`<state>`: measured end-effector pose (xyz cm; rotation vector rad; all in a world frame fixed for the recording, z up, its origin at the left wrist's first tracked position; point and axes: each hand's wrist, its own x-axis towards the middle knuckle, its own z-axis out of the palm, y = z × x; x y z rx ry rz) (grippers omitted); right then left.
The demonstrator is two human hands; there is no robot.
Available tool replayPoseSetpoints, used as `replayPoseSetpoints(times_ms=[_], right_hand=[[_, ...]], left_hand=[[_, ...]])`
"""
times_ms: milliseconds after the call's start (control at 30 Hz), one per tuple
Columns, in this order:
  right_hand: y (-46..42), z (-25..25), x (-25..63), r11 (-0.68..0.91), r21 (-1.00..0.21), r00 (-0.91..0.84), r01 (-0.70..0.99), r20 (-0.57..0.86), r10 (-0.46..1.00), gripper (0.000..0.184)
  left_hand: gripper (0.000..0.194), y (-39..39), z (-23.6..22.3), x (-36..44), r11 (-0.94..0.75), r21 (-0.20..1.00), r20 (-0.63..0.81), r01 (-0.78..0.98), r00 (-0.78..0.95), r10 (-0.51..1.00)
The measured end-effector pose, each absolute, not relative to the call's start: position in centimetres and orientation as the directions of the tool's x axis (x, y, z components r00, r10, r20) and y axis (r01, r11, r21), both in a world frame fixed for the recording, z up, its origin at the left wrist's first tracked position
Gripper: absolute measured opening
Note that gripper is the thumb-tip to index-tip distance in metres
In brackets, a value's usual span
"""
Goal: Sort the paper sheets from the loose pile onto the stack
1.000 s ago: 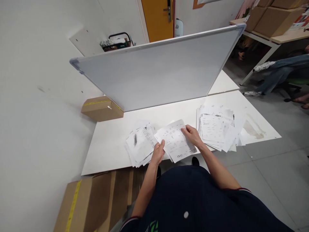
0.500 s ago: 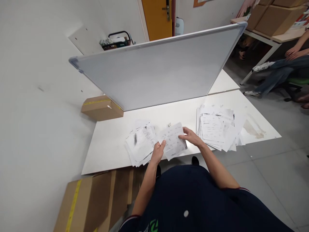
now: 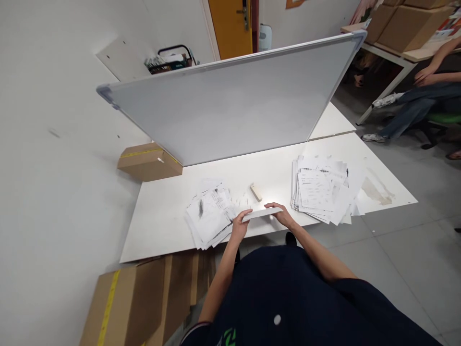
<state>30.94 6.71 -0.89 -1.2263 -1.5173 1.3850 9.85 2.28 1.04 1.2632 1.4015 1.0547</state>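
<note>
Between my two hands is a sheaf of paper sheets, turned so that mostly its thin edge faces me, above the front edge of the white table. My left hand is closed on its left end. At the right end, my right hand grips it with fingers behind. A small beige block-shaped object lies on the table just beyond the sheets. Left of my hands is a loose pile of papers; a bigger, untidy paper pile lies to the right.
A whiteboard stands along the table's back. One cardboard box sits at its left corner, and larger boxes are below left. At right, a seated person's legs show near a desk with boxes.
The held sheets have tipped from showing their written face to nearly edge-on. My hands have come level at both ends, and the beige object behind is now uncovered.
</note>
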Motion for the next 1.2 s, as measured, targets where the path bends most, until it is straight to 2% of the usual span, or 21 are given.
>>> replayPoseSetpoints(times_ms=[133, 233, 333, 433, 533, 633, 733, 800, 867, 1033, 1200], right_hand=[[6.9, -1.8, 31.1, -0.086, -0.975, -0.275, 0.203, -0.142, 0.951, 0.025], [7.2, -2.3, 31.0, -0.151, -0.976, -0.257, 0.159, -0.189, 0.948, 0.027], [7.4, -2.8, 30.9, -0.184, -0.974, -0.281, 0.131, -0.214, 0.936, 0.031], [7.5, -2.4, 30.9, -0.184, -0.962, -0.288, 0.202, -0.238, 0.927, 0.032], [7.8, 0.0, 31.2, -0.068, -0.928, -0.304, 0.367, -0.188, 0.934, 0.029], [8.1, 3.6, 31.7, 0.138, -0.764, -0.359, 0.631, -0.130, 0.924, 0.025], [8.1, 6.8, 31.5, 0.303, -0.438, -0.405, 0.847, -0.160, 0.900, 0.024], [7.9, 7.8, 30.9, 0.377, -0.236, -0.426, 0.896, -0.211, 0.880, 0.024], [7.5, 7.7, 30.2, 0.424, -0.116, -0.440, 0.898, -0.262, 0.859, 0.024], [6.9, 5.5, 29.3, 0.432, -0.053, -0.421, 0.900, -0.354, 0.835, 0.025], [6.7, 4.7, 29.6, 0.422, -0.050, -0.413, 0.905, -0.336, 0.846, 0.024]], left_hand=[[0.026, 2.7, 0.4, 9.7, 0.105, 0.988, -0.105, 0.116, -0.010, 0.994], [0.014, 3.0, 0.1, 9.8, 0.246, 0.969, -0.241, 0.019, -0.141, 0.960], [0.023, 3.3, -0.5, 10.0, 0.318, 0.947, -0.321, -0.049, -0.212, 0.923], [0.033, 3.5, -0.8, 10.1, 0.323, 0.942, -0.336, -0.094, -0.198, 0.921], [0.040, 3.5, -0.8, 9.7, 0.310, 0.942, -0.330, -0.127, -0.184, 0.926], [0.049, 3.4, -0.8, 9.0, 0.288, 0.952, -0.305, -0.103, -0.243, 0.921], [0.056, 3.1, -1.0, 8.7, 0.267, 0.961, -0.237, 0.065, -0.300, 0.924], [0.056, 2.9, -1.4, 8.8, 0.237, 0.946, -0.172, 0.222, -0.275, 0.946], [0.055, 2.8, -2.0, 9.3, 0.190, 0.918, -0.122, 0.349, -0.209, 0.970], [0.038, 3.1, -3.9, 10.6, 0.135, 0.839, -0.120, 0.527, -0.062, 0.991], [0.031, 3.3, -4.4, 10.8, 0.117, 0.814, -0.118, 0.569, -0.036, 0.992]])
